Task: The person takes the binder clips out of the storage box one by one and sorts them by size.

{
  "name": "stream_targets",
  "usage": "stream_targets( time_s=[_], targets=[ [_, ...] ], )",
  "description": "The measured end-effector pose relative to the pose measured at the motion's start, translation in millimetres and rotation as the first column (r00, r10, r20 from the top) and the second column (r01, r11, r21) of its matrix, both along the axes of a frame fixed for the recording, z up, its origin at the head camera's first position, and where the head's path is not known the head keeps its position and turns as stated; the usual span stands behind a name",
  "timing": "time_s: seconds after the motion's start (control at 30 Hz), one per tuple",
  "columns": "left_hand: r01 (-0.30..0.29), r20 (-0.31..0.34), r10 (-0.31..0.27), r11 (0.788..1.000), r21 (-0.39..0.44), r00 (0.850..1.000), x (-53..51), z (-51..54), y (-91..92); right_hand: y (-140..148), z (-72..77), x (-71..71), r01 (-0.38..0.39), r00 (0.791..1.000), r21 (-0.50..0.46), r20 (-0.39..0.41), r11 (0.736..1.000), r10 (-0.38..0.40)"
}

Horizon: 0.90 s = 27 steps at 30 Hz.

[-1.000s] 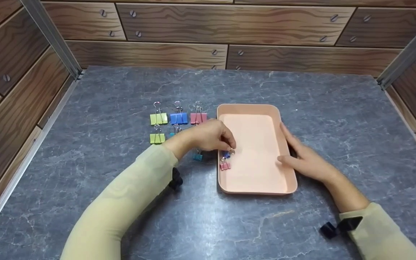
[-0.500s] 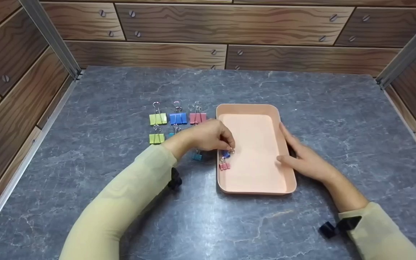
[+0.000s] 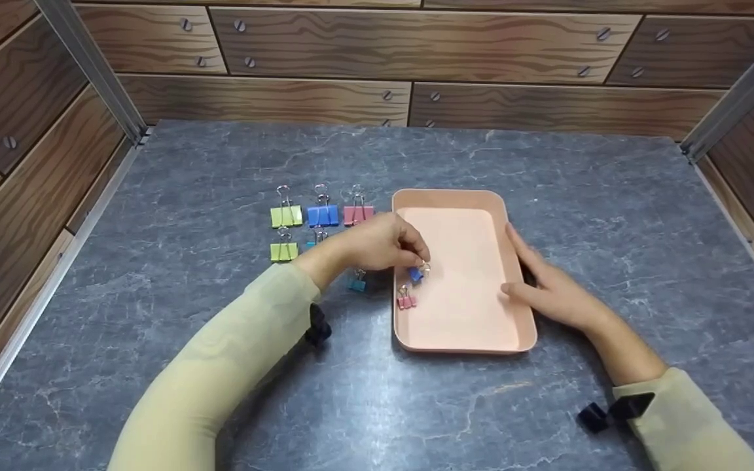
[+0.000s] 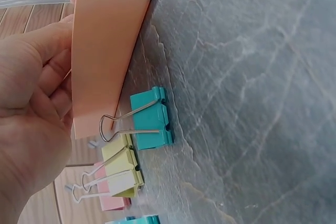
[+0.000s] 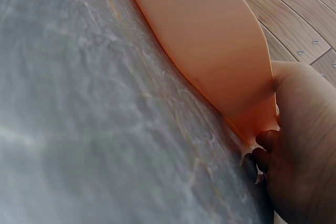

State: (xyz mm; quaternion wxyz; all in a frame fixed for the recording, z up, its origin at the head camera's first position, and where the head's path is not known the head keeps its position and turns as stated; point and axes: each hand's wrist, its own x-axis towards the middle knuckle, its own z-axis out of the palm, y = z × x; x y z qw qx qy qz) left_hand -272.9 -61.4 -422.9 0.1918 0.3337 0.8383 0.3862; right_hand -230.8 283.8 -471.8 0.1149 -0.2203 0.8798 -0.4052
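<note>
A peach tray (image 3: 465, 327) lies lengthwise on the table. Over its left wall reaches my left hand (image 3: 383, 243), thumb and forefinger pinching the wire handle of a small blue binder clip (image 3: 416, 275). Close by, inside the tray, lies a small pink binder clip (image 3: 407, 301). My right hand (image 3: 557, 294) grips the tray's right wall, thumb over the rim and fingers along the outside. In the left wrist view the tray's outer wall (image 4: 105, 40) hides the left fingertips and the blue clip.
Left of the tray, binder clips lie in rows: large green (image 3: 286, 216), blue (image 3: 323, 215) and pink (image 3: 358, 214) ones, a smaller green one (image 3: 284, 252), and a small teal one (image 3: 357, 284). My left forearm covers part of the group. Wood-patterned panels (image 3: 311, 42) surround the table.
My left fingers have shifted the blue clip slightly to the right and away from the pink clip, and more of it shows. The right hand and tray stay in place.
</note>
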Motion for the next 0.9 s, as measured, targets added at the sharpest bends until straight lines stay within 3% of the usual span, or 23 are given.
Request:
stream_targets(
  time_s=[0.27,0.53,0.9],
  targets=[
    [-0.112,0.013,0.112,0.991,0.075,0.994,0.1,2.9,1.3,0,0.0,-0.1,0.001,1.0,0.002,-0.005,1.0,-0.001],
    [-0.134,0.021,0.133,0.986,0.102,0.991,1.9,13.8,-3.4,0,0.8,-0.1,0.001,1.0,0.007,-0.008,1.0,-0.001],
    [-0.183,-0.024,0.19,0.969,0.167,0.981,7.9,33.2,-23.4,2,-1.2,-0.6,-0.011,1.0,-0.009,-0.021,1.0,0.01]
  ],
)
